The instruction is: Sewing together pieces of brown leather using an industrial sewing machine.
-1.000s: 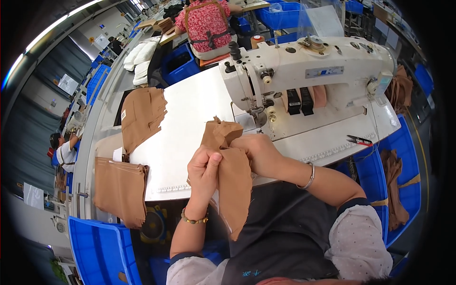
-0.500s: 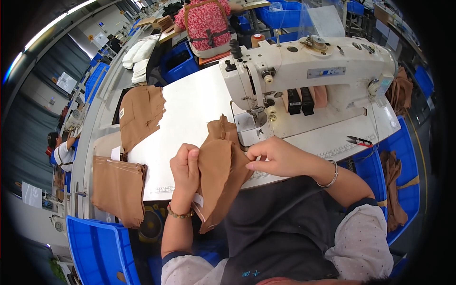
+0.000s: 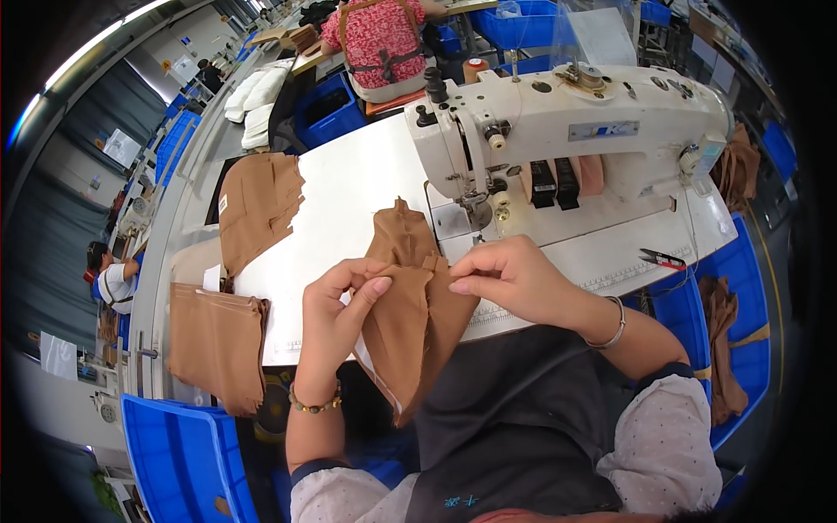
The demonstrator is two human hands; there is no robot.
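A brown fabric piece [image 3: 397, 314] hangs over the front edge of the white sewing table [image 3: 340, 200], its top end lying on the table left of the needle area. My left hand [image 3: 340, 301] pinches its upper left edge between thumb and forefinger. On the other side my right hand [image 3: 501, 277] pinches the fabric's right edge, fingers closed. A seam runs down between the hands, and a strip of white shows along the lower left edge. Just behind my right hand stands a white sewing machine [image 3: 558, 122]; no fabric lies under its needle.
Two stacks of brown cut pieces, one farther back [image 3: 257, 205] and one nearer [image 3: 218, 349], lie at the left. Thread snips [image 3: 663, 260] rest on the table's right end. Blue bins [image 3: 187, 453] flank the table. A person in a red patterned top [image 3: 384, 48] sits beyond.
My left hand has shifted from a closed grip at the fabric's side to a pinch on its upper edge. The fabric is spread wider, its seam now facing up.
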